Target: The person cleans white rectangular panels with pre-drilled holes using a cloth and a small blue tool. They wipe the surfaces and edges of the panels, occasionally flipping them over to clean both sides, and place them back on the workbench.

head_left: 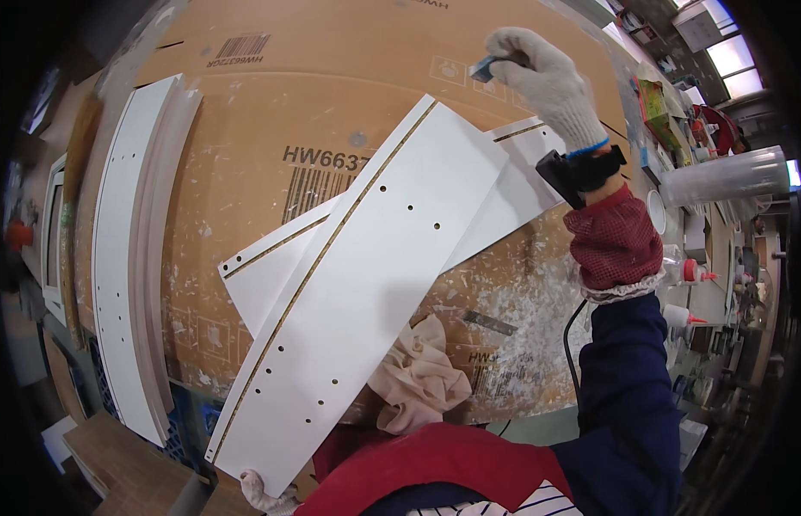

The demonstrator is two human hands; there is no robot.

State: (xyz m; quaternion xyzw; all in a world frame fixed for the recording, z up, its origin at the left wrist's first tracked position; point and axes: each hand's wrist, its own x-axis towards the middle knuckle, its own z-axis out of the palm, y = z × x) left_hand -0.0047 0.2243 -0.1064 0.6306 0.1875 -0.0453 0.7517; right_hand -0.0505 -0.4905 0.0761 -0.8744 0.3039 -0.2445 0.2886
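Observation:
A long white panel (357, 275) with drilled holes and a brown groove along one edge lies slantwise before me. Beneath it, crossing the other way, is a second white panel (495, 211), partly covered. My left hand (264, 494), in a white knit glove, is closed around the near end of the top panel. Beyond the far end of that panel, my right hand (538, 77), also gloved, is raised and pinches a small grey-blue block (482, 69). What kind of block it is, I cannot tell.
Cardboard (246, 112) with paint flecks covers the worktable. More white panels (125, 258) are stacked along the left. A crumpled beige cloth (422, 374) lies near my body. Squeeze bottles (680, 271) and a clear plastic cylinder (727, 176) stand at the right, beside a black cable (571, 344).

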